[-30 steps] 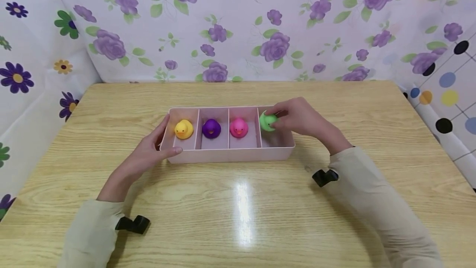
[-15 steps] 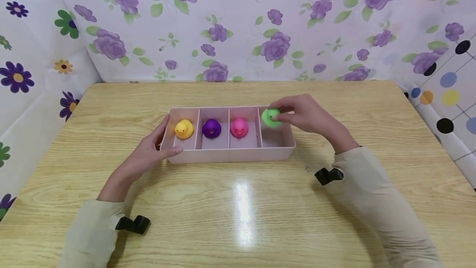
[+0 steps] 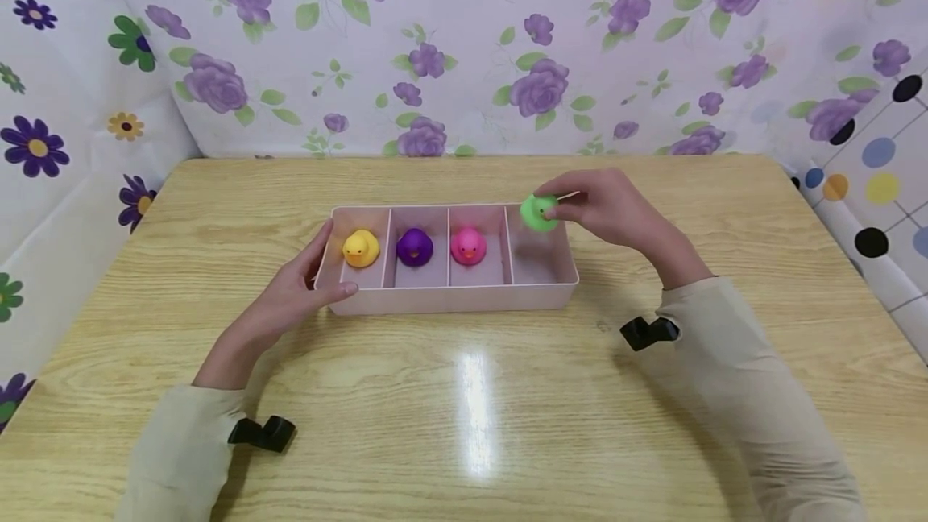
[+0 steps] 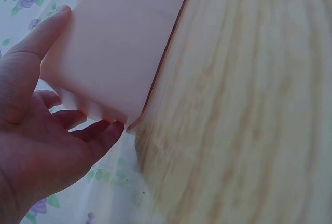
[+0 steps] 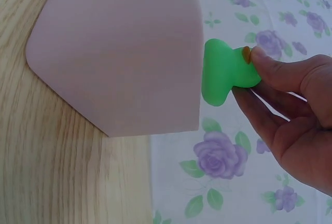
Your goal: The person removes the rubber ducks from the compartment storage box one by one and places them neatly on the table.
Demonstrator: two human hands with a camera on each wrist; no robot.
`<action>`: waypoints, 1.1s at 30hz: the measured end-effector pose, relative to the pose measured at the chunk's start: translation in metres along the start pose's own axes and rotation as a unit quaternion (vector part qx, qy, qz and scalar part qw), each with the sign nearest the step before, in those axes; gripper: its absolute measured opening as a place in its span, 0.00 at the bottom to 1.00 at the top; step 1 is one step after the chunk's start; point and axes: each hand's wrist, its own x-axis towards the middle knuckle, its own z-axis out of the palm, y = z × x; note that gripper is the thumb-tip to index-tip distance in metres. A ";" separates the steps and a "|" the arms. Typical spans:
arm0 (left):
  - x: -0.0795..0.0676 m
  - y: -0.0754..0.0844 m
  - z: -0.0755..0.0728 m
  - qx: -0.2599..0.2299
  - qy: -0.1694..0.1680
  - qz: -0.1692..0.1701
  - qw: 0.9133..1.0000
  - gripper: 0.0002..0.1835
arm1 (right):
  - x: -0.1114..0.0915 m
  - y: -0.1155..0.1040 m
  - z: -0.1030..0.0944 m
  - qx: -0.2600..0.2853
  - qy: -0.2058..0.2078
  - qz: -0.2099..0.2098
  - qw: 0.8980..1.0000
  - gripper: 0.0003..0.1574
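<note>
A right hand (image 3: pixel 605 206) pinches a green duck (image 3: pixel 537 212) in its grip above the far-right compartment of a pink tray (image 3: pixel 449 300) on the bench (image 3: pixel 464 409); the left hand (image 3: pixel 300 292) clasps the tray's left end.
</note>
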 end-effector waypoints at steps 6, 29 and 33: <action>0.000 0.000 0.000 0.002 0.000 -0.001 1.000 0.54 | -0.003 0.006 -0.005 0.003 0.025 0.027 0.999 0.17; 0.000 0.000 -0.001 0.008 0.001 -0.008 1.000 0.54 | -0.017 0.033 -0.024 -0.012 0.032 0.121 0.992 0.20; 0.000 -0.001 -0.001 0.009 0.000 -0.008 1.000 0.54 | -0.017 0.039 -0.022 -0.011 0.018 0.142 0.990 0.21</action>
